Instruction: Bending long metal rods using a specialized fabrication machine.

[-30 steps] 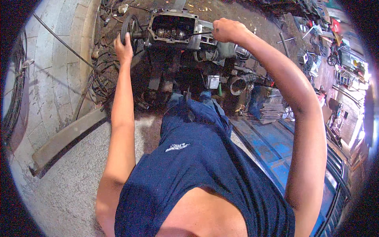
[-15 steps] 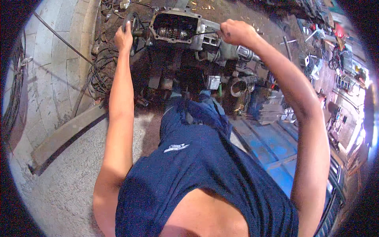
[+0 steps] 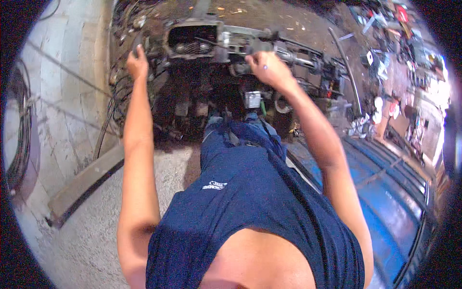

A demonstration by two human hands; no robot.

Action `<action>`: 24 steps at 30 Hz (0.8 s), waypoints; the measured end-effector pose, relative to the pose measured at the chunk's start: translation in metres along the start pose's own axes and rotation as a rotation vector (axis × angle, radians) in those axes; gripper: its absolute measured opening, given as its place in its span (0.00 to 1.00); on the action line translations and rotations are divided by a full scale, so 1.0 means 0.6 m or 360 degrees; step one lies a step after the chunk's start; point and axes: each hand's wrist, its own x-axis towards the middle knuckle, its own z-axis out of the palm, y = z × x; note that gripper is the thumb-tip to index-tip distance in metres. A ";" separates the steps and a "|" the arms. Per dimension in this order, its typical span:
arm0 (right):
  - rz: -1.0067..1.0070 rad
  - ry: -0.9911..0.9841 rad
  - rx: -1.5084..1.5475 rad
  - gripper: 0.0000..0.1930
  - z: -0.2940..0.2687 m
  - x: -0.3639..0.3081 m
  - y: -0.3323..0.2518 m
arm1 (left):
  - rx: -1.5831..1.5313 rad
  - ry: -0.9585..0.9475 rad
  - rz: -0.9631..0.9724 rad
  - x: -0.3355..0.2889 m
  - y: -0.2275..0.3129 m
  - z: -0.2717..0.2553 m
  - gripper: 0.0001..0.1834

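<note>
A metal gearbox housing (image 3: 219,26) lies ahead of me, its top opening showing toothed gears (image 3: 192,48) inside. My left hand (image 3: 137,66) is closed at the rim of a dark round wheel at the housing's left end; motion blur softens its edges. My right hand (image 3: 270,70) is closed above the right part of the assembly. From its fist a thin dark rod (image 3: 208,41) seems to slant left to the opening. The rod's other end is hidden in the fist, so its kind cannot be made out.
Shafts and metal parts (image 3: 305,62) extend rightward from the housing. A long bar (image 3: 347,72) lies farther right, near scattered clutter. Blue metal panels (image 3: 380,192) are at lower right. Black cables (image 3: 108,115) run along the pale wall, above a beam (image 3: 86,185).
My right hand has come left and nearer to me, with the rod tilting more steeply. The view has shifted, and my left hand appears lower and farther left.
</note>
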 end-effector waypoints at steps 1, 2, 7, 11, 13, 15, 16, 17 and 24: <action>0.0018 0.0107 0.0262 0.21 0.014 -0.033 0.028 | -0.0152 0.0069 0.0124 0.004 -0.011 0.006 0.36; 0.0033 0.0179 0.0358 0.22 0.033 -0.069 0.067 | -0.0132 -0.0017 0.0032 0.005 -0.013 0.005 0.37; 0.0463 0.0482 0.0850 0.20 0.102 -0.283 0.298 | 0.0528 0.0194 0.0075 -0.015 -0.044 -0.013 0.47; 0.1013 0.0786 0.0711 0.18 0.175 -0.458 0.528 | 0.0165 0.0601 0.0883 -0.221 0.144 0.020 0.39; 0.1060 0.1028 0.0574 0.17 0.202 -0.497 0.624 | 0.0254 0.0431 0.0984 -0.332 0.185 0.057 0.35; 0.1216 0.0986 0.0612 0.17 0.238 -0.499 0.734 | 0.0218 0.0184 0.0984 -0.449 0.231 0.113 0.34; 0.1247 0.0979 0.0572 0.18 0.249 -0.493 0.778 | 0.0138 0.0093 0.0982 -0.506 0.252 0.136 0.34; 0.1271 0.0967 0.0536 0.19 0.257 -0.485 0.815 | 0.0162 0.0000 0.0953 -0.556 0.261 0.158 0.34; 0.0782 0.1257 0.0619 0.08 0.254 -0.309 0.955 | 0.0277 -0.0588 0.0918 -0.777 0.362 0.199 0.32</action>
